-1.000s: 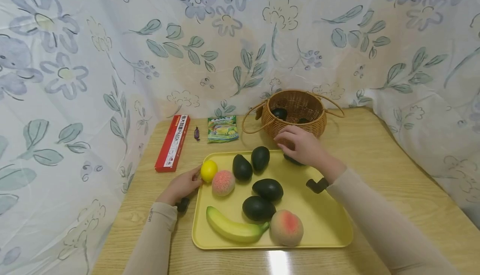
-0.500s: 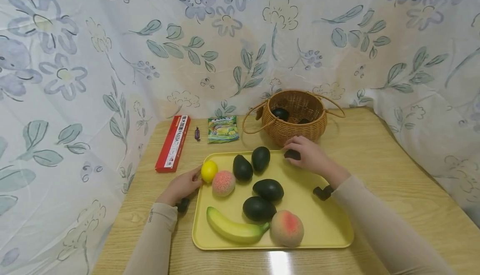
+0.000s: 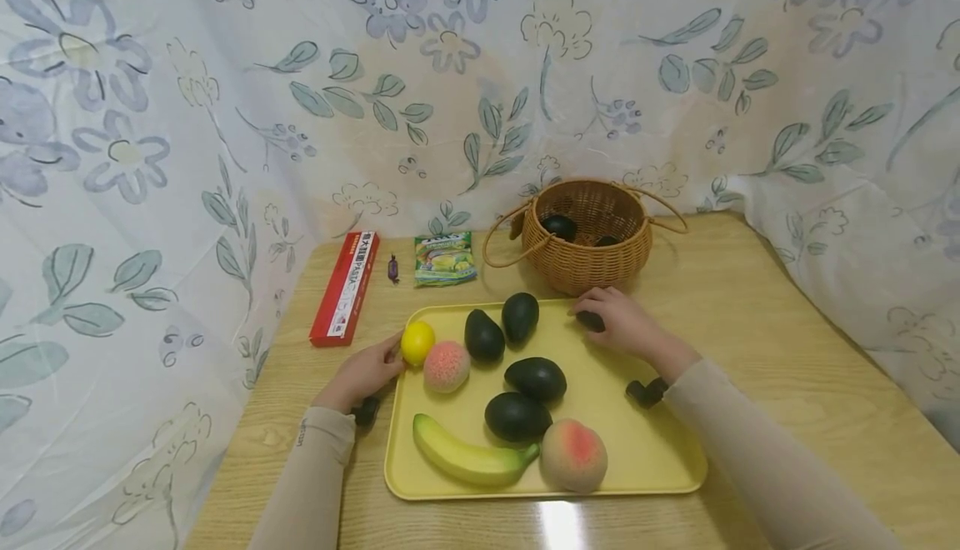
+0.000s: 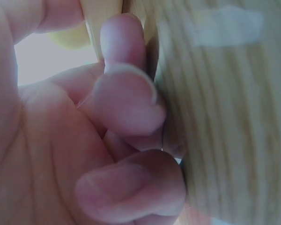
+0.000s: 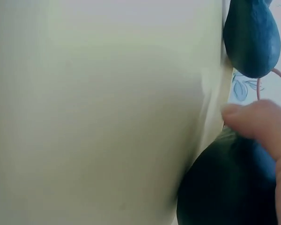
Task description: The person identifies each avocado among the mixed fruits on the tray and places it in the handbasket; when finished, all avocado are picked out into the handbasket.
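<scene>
My right hand (image 3: 622, 322) holds a dark avocado (image 3: 591, 321) at the far right part of the yellow tray (image 3: 667, 467). In the right wrist view, the thumb lies against this avocado (image 5: 225, 187), and another avocado (image 5: 253, 40) is above it. At the tray's left rim, my left hand (image 3: 369, 373) rests beside a lemon (image 3: 417, 342), its fingers loosely bent. The left wrist view shows those fingers (image 4: 126, 101) low by the wood tabletop; whether they press the rim is unclear. Also on the tray are a pink peach (image 3: 447, 367), several avocados (image 3: 536, 379), a banana (image 3: 472, 454) and a larger peach (image 3: 573, 456).
Behind the tray stands a wicker basket (image 3: 592, 262) with dark avocados inside, its handles folded outward. A red pasta box (image 3: 345, 287), a purple wrapped candy (image 3: 393, 268) and a green snack bag (image 3: 444, 259) lie at the back left. Floral cloth (image 3: 480, 100) encloses the table.
My right hand has come down and slightly right, away from the basket's front, and its fingers have closed round the avocado at the tray's far edge. The left hand has stayed put.
</scene>
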Demonstrator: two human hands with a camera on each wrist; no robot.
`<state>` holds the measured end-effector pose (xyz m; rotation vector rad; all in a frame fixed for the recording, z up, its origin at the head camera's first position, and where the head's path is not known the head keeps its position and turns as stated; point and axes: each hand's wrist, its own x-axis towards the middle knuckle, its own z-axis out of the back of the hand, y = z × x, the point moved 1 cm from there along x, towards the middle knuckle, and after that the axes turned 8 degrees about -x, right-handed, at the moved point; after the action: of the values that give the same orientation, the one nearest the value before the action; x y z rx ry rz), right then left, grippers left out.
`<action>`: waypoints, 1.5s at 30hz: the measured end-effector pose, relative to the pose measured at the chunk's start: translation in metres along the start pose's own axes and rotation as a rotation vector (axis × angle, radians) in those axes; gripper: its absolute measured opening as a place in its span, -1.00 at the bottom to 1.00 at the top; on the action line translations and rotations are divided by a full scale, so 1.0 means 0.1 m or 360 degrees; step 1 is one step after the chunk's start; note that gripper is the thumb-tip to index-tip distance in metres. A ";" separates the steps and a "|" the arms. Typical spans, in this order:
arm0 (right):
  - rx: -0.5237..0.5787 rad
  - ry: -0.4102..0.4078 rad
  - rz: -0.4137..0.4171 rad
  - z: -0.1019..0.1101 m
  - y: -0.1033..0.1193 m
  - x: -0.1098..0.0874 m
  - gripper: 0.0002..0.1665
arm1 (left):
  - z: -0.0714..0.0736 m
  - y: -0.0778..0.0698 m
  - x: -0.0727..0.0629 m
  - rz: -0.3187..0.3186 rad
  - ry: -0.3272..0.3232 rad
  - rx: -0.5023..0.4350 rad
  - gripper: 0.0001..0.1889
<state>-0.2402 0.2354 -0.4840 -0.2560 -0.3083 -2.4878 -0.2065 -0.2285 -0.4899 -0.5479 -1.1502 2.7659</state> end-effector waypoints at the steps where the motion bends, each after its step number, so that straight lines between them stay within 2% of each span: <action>1: 0.0010 0.0003 -0.0021 0.00 -0.01 -0.01 -0.47 | 0.00 0.00 0.00 0.0004 -0.0001 -0.0003 -0.27; 6: 0.0040 0.0003 -0.0015 0.00 -0.04 -0.01 -0.40 | 0.00 0.02 0.00 0.0006 -0.0017 -0.0013 -0.27; 10: 0.0058 -0.0029 0.0068 0.00 -0.03 -0.03 -0.41 | 0.00 0.02 0.00 -0.0009 -0.0026 -0.0011 -0.27; 17: 0.0069 -0.0162 0.0214 0.09 0.11 -0.01 -0.37 | -0.01 0.01 0.00 0.0018 -0.0011 0.0012 -0.26; 24: 0.0062 -0.0258 0.0297 0.29 0.28 0.14 -0.37 | 0.00 0.01 0.01 0.0024 -0.0025 -0.0009 -0.25; 31: 0.0009 -0.0409 0.0398 0.61 0.39 0.33 -0.38 | -0.01 0.02 0.01 0.0001 -0.0023 -0.0022 -0.25; 35: 0.0013 -0.0471 0.0349 0.81 0.35 0.46 -0.40 | 0.00 0.01 0.02 -0.0021 -0.0018 0.0015 -0.26; 42: 0.0038 -0.0602 0.0137 1.08 0.19 0.68 -0.42 | 0.00 0.03 0.01 -0.0013 -0.0002 0.0013 -0.25; 45: 0.0061 -0.0593 0.0048 1.16 0.10 0.77 -0.43 | 0.00 0.04 0.02 -0.0025 -0.0010 0.0032 -0.25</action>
<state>-0.2824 0.2171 -0.3517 -0.7052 -0.4992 -2.3919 -0.2080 -0.2313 -0.4930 -0.5262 -1.1214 2.7649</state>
